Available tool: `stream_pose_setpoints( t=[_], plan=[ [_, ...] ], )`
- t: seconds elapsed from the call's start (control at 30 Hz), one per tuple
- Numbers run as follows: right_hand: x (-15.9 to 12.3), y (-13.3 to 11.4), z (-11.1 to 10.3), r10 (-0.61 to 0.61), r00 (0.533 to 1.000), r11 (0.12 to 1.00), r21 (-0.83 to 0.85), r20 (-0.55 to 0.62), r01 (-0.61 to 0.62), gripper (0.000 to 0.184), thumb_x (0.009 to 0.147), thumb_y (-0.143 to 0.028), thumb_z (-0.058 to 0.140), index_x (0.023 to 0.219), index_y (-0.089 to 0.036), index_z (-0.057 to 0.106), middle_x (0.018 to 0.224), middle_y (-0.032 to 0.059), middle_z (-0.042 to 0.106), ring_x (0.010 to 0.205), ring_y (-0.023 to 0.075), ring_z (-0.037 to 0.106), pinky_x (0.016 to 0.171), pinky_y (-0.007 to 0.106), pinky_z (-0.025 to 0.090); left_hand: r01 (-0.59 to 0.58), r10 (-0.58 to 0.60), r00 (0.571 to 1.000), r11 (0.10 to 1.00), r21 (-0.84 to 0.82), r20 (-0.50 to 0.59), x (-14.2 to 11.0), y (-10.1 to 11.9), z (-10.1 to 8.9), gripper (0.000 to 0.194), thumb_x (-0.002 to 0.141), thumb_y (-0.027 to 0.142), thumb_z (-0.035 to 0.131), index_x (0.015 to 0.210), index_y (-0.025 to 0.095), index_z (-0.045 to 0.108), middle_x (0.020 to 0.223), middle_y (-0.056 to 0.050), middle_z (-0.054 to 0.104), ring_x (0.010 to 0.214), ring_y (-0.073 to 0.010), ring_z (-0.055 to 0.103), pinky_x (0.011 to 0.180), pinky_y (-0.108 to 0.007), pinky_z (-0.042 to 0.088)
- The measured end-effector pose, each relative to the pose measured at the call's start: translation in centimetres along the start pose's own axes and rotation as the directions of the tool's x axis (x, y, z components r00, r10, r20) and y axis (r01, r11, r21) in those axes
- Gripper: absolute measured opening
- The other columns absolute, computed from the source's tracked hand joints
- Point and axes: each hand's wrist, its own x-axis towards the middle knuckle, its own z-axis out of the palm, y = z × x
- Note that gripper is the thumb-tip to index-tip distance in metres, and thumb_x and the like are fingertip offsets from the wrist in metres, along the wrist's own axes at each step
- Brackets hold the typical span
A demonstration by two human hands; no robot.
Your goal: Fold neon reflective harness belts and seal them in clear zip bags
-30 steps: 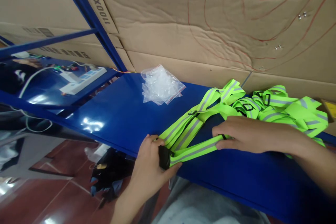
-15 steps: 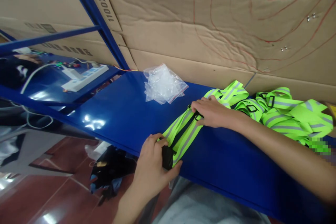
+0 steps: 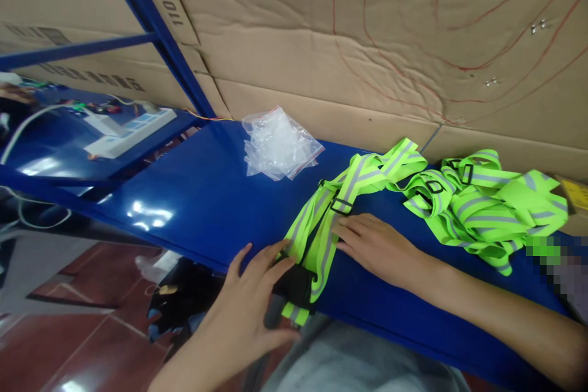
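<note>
Room: brown cardboard sheeting [image 3: 275,49] behind the bag stack, creased, with red contour lines and small metal fasteners to its upper right. Blue metal post [image 3: 177,64], left of the bags, leaning.

Surface: glossy blue desk [image 3: 193,196], light reflections left of the bags.

Landmark: clear plastic bag stack [image 3: 280,147], near the cardboard.

Left of the bags: white power strip [image 3: 133,131] with adapter, on a further blue surface.

Below left of the bags, beyond the desk: dark red tiled floor [image 3: 98,275] and a black item [image 3: 193,288], details unclear.

Right of the bags: tangled pile of fluorescent yellow-green straps [image 3: 496,208], grey-striped, black buckles.

Front right of the bags: one similar strap set [image 3: 356,180], laid lengthwise toward the wearer, black piece [image 3: 298,285] at the desk's front edge.

Hands, both nearer the wearer than the bags: left hand [image 3: 248,297] open, fingers spread around the black piece; right hand [image 3: 374,242] with fingers extended, tips at the strap set below its buckle; cannot tell whether they pinch it.
</note>
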Motion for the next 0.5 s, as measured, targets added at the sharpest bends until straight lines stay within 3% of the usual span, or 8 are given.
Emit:
stream_pose_setpoints(
  t=[0.1,0.27,0.37,0.47,0.5],
  plan=[
    [-0.9,-1.6,-0.5,0.087,0.996,0.996,-0.015,0.015,-0.087,0.049,0.104,-0.051,0.050,0.136,-0.015,0.059,0.141,0.0176,0.064,0.125,0.0321,0.062,0.105,0.051,0.045,-0.036,0.037,0.999,0.997,0.062,-0.012,0.0,-0.1,-0.3,0.065,0.079,0.018,0.074,0.139,0.024,0.049,0.157,-0.013,0.048,0.142,-0.0328,0.048,0.118,-0.057,0.028],
    [-0.4,-3.1,-0.8,0.251,0.968,0.966,0.062,-0.009,-0.250,0.057,0.096,-0.064,0.059,0.129,-0.018,0.065,0.139,0.0153,0.065,0.121,0.0348,0.062,0.105,0.056,0.040,-0.121,0.128,0.988,0.989,0.082,-0.088,0.0,-0.6,0.1,0.048,0.090,0.013,0.059,0.137,0.022,0.053,0.156,-0.016,0.050,0.137,-0.0304,0.054,0.112,-0.054,0.041],
    [0.2,-3.3,-0.7,0.239,0.971,0.961,0.150,-0.024,-0.233,0.043,0.095,-0.053,0.067,0.120,-0.017,0.068,0.130,0.0143,0.068,0.116,0.0318,0.062,0.100,0.050,0.044,-0.123,0.133,0.983,0.989,0.082,-0.126,-0.3,-1.0,0.7,0.047,0.095,0.016,0.057,0.142,0.023,0.054,0.159,-0.017,0.045,0.139,-0.0310,0.052,0.112,-0.054,0.045],
    [0.4,-3.4,-0.5,0.041,0.999,0.960,0.276,0.014,-0.043,0.013,0.101,-0.026,0.060,0.106,-0.018,0.069,0.108,0.0077,0.072,0.101,0.0221,0.065,0.090,0.037,0.050,-0.101,0.107,0.982,0.994,0.041,-0.156,-0.7,-1.5,1.1,0.047,0.097,0.021,0.060,0.144,0.026,0.054,0.151,-0.015,0.051,0.137,-0.0303,0.053,0.112,-0.053,0.048],
    [0.3,-3.4,-0.4,-0.020,1.000,0.957,0.289,0.016,0.014,0.013,0.102,-0.019,0.055,0.103,-0.018,0.069,0.104,0.0063,0.072,0.098,0.0202,0.066,0.089,0.035,0.051,-0.103,0.105,0.982,0.994,0.021,-0.160,-0.8,-1.6,1.2,0.048,0.098,0.023,0.061,0.145,0.027,0.054,0.147,-0.014,0.054,0.136,-0.0297,0.053,0.113,-0.053,0.048]
  ],
)
